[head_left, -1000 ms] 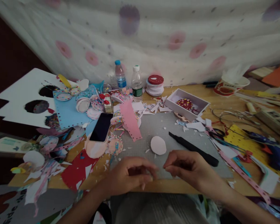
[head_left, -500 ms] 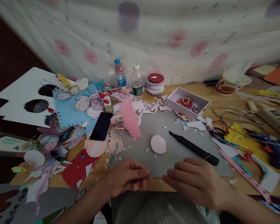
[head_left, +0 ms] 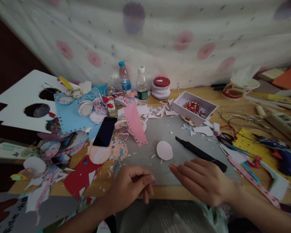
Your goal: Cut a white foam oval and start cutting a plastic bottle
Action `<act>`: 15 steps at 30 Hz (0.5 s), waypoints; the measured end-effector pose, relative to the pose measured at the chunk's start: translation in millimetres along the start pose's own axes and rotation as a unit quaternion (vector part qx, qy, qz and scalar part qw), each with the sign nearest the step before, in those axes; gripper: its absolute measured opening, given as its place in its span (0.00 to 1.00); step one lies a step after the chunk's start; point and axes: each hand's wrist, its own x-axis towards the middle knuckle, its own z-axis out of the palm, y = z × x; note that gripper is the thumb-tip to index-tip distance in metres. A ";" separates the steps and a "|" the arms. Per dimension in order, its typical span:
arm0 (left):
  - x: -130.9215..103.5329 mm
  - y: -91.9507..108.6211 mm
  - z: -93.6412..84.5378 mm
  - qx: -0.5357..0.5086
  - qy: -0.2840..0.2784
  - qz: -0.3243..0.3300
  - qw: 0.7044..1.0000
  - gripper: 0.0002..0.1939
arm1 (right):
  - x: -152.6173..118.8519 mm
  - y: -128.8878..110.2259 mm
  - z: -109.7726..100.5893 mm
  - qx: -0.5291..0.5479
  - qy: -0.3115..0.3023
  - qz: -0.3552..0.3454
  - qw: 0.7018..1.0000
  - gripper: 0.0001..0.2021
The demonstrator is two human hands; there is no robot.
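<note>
A whitish paper disc (head_left: 164, 150) lies flat on the grey cutting mat (head_left: 152, 171), just beyond my hands. Over the mat's near edge, my left hand (head_left: 134, 184) is loosely curled, thumb close against the forefinger, with nothing visible in it. My right hand (head_left: 201, 181) has its fingers stretched out side by side, palm down, and holds nothing. Closest to it is a black craft knife (head_left: 201, 153), lying diagonally on the mat with its handle end just beyond the knuckles. Left of the disc, a pink dotted paper strip (head_left: 135, 124) rests on other paper pieces.
A phone (head_left: 105, 132) and red paper (head_left: 83, 176) lie at left among scraps. Behind stand two bottles (head_left: 125, 79), a stack of discs (head_left: 161, 88) and an open white box (head_left: 195, 108). Scissors (head_left: 225, 138) and a blue glue gun (head_left: 287, 158) lie at right.
My right hand has risen slightly away from me, its fingers straighter. My left hand has turned a little, with its lower fingers hanging down. The disc and knife stay put.
</note>
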 end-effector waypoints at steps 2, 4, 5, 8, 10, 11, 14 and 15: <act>3.7 -6.4 4.5 -0.180 -0.077 -0.145 0.970 0.18 | -2.4 1.9 -2.9 -0.030 0.036 -0.050 0.998 0.13; 7.1 -12.5 4.6 -0.204 -0.086 -0.163 0.961 0.19 | -6.1 1.6 -0.9 -0.010 0.051 -0.041 0.998 0.12; 8.1 -14.7 2.7 -0.151 -0.052 -0.123 0.979 0.18 | -7.9 0.6 1.3 0.023 0.053 -0.005 0.998 0.11; 7.5 -16.3 -8.6 0.184 0.132 0.162 0.960 0.15 | -10.5 -3.4 7.6 0.242 0.037 0.211 0.946 0.16; 4.5 -13.6 -17.7 0.394 0.191 0.361 0.823 0.12 | -8.5 -3.4 9.0 0.446 0.013 0.357 0.820 0.18; 2.7 -11.5 -21.5 0.464 0.186 0.430 0.752 0.12 | -6.5 -2.0 9.1 0.538 -0.014 0.400 0.742 0.18; -3.0 -4.9 -28.3 0.579 0.127 0.507 0.626 0.13 | 0.0 5.3 10.7 0.669 -0.133 0.427 0.593 0.20; -4.5 -3.3 -28.9 0.599 0.111 0.508 0.609 0.15 | 1.5 7.3 12.2 0.674 -0.170 0.421 0.583 0.19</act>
